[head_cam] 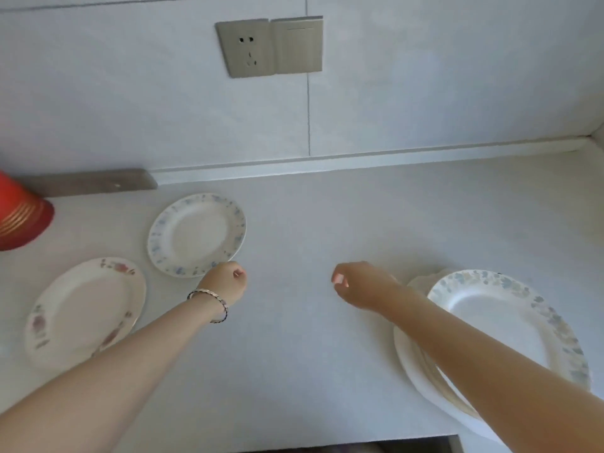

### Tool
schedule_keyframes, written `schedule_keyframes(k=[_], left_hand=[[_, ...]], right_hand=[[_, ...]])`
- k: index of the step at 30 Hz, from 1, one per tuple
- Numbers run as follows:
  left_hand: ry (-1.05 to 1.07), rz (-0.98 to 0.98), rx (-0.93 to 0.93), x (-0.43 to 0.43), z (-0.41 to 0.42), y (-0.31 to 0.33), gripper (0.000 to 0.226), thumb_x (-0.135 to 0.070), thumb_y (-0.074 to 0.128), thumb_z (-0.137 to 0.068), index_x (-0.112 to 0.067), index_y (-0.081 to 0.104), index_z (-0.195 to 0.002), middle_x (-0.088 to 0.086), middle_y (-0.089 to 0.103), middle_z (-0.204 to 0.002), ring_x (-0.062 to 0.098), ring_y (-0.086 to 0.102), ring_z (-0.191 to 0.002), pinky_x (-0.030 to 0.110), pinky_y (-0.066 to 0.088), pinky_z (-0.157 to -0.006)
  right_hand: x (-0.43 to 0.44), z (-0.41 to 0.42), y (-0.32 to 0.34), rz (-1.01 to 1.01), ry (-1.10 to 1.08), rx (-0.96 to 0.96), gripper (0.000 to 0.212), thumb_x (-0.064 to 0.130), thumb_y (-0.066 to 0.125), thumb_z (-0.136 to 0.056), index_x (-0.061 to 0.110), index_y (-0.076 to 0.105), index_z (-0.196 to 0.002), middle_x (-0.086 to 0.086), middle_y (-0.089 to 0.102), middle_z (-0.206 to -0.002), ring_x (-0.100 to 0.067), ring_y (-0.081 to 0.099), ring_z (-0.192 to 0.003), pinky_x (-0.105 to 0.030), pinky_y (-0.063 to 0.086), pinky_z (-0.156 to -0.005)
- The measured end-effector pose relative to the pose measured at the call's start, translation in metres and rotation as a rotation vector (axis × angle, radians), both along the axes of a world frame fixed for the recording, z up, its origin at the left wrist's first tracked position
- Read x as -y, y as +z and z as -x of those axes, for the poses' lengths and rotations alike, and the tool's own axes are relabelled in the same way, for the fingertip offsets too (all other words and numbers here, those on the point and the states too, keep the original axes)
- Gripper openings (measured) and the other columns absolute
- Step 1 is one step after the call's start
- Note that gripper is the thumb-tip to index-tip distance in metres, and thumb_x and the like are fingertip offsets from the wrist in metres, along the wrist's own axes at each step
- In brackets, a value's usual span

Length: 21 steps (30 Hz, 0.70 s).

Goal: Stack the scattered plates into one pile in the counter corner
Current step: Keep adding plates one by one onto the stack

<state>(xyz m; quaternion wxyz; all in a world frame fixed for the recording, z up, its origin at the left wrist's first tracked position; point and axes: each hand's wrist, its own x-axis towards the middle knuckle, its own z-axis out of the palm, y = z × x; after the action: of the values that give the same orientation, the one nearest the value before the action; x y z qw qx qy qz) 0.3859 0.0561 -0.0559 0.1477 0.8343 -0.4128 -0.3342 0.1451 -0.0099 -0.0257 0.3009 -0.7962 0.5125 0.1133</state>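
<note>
1. My left hand is curled and empty at the near rim of the blue plate. My right hand is curled and empty too.
2. The pile lies at my right.
3. I judge the next move is to open the left fingers and pinch this rim.

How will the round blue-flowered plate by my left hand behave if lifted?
The round blue-flowered plate looks like glazed ceramic: probably rigid and breakable. Its glossy rim may slip. Lying flat, it likely slides, not rolls.
</note>
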Motion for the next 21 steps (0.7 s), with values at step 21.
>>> schedule_keyframes(k=[21], left_hand=[[0.179,-0.088,-0.041,-0.061,-0.264,-0.026,0.022,-0.012,0.041,-0.09,-0.023,0.055,-0.076,0.008,0.068,-0.083,0.028,0.064,-0.085,0.033,0.049,-0.076]], right_hand=[[0.0,-0.295,-0.079,-0.662,-1.384,0.654,0.014,0.002,0.06,-0.087,-0.001,0.056,-0.1,-0.021,0.062,-0.121,-0.03,0.063,-0.097,-0.035,0.056,-0.064]])
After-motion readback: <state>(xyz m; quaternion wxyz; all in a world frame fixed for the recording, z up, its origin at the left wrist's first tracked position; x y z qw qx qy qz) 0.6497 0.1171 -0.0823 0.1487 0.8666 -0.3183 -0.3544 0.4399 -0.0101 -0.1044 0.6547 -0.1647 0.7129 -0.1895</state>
